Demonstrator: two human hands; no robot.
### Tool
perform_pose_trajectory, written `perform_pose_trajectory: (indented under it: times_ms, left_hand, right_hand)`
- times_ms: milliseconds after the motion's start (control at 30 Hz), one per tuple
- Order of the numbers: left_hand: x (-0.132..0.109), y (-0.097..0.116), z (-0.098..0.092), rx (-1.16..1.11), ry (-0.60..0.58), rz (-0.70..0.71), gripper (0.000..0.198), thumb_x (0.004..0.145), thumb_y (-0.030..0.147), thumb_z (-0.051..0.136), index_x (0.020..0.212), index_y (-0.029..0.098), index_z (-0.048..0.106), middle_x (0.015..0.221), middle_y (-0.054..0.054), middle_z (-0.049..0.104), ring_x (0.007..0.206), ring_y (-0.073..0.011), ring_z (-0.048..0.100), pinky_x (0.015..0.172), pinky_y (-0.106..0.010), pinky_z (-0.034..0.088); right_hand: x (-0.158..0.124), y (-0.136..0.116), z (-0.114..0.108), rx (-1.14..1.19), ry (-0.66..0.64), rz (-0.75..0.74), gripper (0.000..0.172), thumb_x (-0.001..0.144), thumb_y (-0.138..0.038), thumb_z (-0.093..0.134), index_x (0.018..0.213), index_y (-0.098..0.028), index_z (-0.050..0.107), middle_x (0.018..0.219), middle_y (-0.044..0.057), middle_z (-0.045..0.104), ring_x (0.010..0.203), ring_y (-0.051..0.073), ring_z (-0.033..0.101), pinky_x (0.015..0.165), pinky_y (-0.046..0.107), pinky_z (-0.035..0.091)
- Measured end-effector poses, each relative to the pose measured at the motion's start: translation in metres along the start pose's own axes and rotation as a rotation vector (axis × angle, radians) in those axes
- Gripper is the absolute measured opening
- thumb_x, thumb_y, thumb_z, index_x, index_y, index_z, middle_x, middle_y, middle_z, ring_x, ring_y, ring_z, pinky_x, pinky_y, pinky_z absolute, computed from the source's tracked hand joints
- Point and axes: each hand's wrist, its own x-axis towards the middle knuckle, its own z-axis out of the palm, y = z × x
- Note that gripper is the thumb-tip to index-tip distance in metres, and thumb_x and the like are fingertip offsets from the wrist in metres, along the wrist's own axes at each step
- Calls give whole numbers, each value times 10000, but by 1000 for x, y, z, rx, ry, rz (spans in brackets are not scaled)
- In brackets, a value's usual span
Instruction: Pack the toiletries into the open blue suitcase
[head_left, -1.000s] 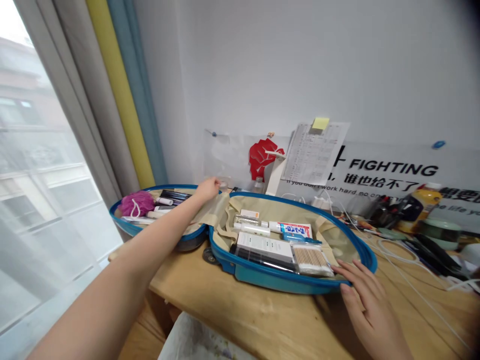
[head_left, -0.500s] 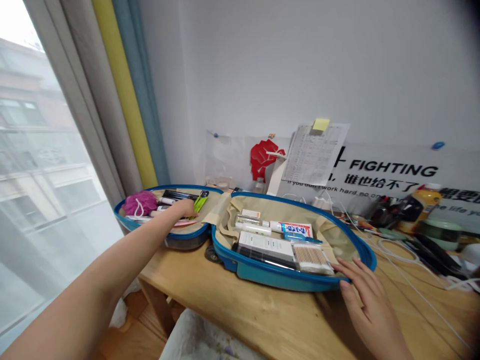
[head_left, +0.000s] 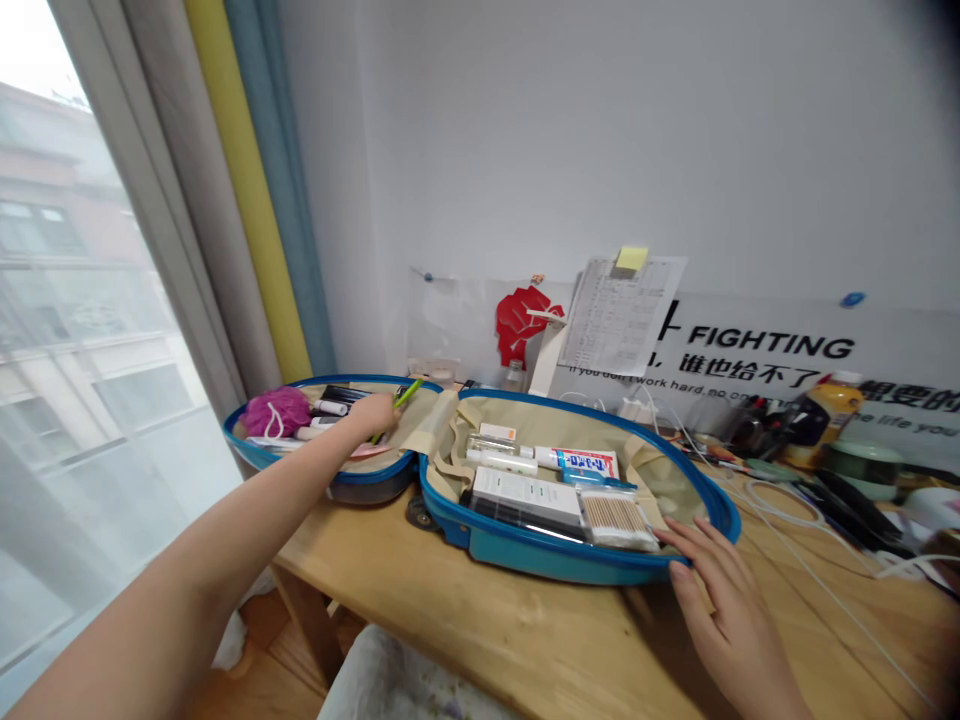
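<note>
A blue hard-shell suitcase with a cream cloth lining (head_left: 480,560) is spread open on a pale wooden bench (head_left: 570,640). A thin bright green strip (head_left: 409,392) is held in the left hand (head_left: 381,415), over the left half of the case. The hand is closed around the strip's middle, and an end can be seen on each side (what the strip is for cannot be told). The right hand (head_left: 724,590) is held loosely open, with its fingers spread on the blue rim, and nothing is gripped by it.

Much seems to be done, since small things are set in both halves. In the left half, a puffy purple mesh ball with a white loop (head_left: 277,412) is placed at the far left end, beside white and dark sticks. In the right half, a white, red and blue toothpaste tube (head_left: 589,460), a flat white box (head_left: 529,490) and a clear pack of cotton swabs (head_left: 619,520) are laid close together. The green strip is not yet let go, and the case is not yet shut. Outside the case, an orange-yellow bottle with a dark label (head_left: 829,415) is left near the wall.
</note>
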Motion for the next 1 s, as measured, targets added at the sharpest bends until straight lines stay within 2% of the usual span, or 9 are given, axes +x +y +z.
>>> perform_pose_trajectory:
  times_ms: [100,233,367,500,600,700,867,1000]
  left_hand:
    - [2,12,-20,-90,86,64,369,914,312,372,1164,109,551,1074,-181,682,1007,-275,642,824,-321,473]
    - [-3,47,-34,-199,113,227,387,959,261,263,1277,132,443,1109,-131,667,1021,-226,627,840,-298,462]
    - [-26,92,-23,-239,-3,469,436,906,384,467,1283,167,435,1110,-94,660,944,-211,641,787,-271,477]
    - [-50,122,2,-218,-143,687,381,868,353,534,1208,184,506,1070,-78,669,930,-211,640,797,-278,478]
    - [-57,131,18,-186,-158,814,316,859,322,543,1141,180,557,1125,-93,640,1005,-216,613,870,-289,460]
    - [-57,132,25,-132,-96,910,299,870,315,524,1126,173,586,1168,-108,601,1039,-214,596,914,-295,446]
    - [-52,133,27,-18,-78,893,320,852,340,553,1113,171,630,1103,-108,632,1065,-241,587,930,-315,446]
    - [-51,135,27,12,-94,881,329,822,350,586,1097,179,646,1101,-105,639,1044,-244,599,895,-311,464]
  right_hand:
    - [0,0,1,10,8,6,348,900,-407,395,1051,-228,652,1111,81,662,1197,272,523,957,474,464]
    - [0,0,1,-3,30,-14,349,904,-401,385,1055,-229,648,1115,78,661,1185,269,528,943,468,468]
    - [1,-1,0,-15,31,-42,343,911,-390,382,1065,-227,640,1100,77,665,1184,265,530,944,465,466]
    - [2,-3,-1,-28,31,-54,336,912,-384,385,1074,-229,635,1114,76,660,1191,264,526,936,462,471]
    - [2,-4,-3,-50,43,-84,318,916,-358,390,1089,-229,623,1104,74,661,1182,262,529,917,459,478]
    - [2,-5,-4,-51,30,-92,319,914,-353,391,1096,-230,623,1113,74,659,1187,259,527,923,452,478]
    - [1,-3,-3,-30,6,-22,335,907,-381,388,1076,-234,638,1121,77,660,1204,270,522,943,466,471]
    - [0,-2,-2,-27,0,-25,329,905,-380,394,1069,-230,636,1124,78,661,1201,272,524,947,476,469]
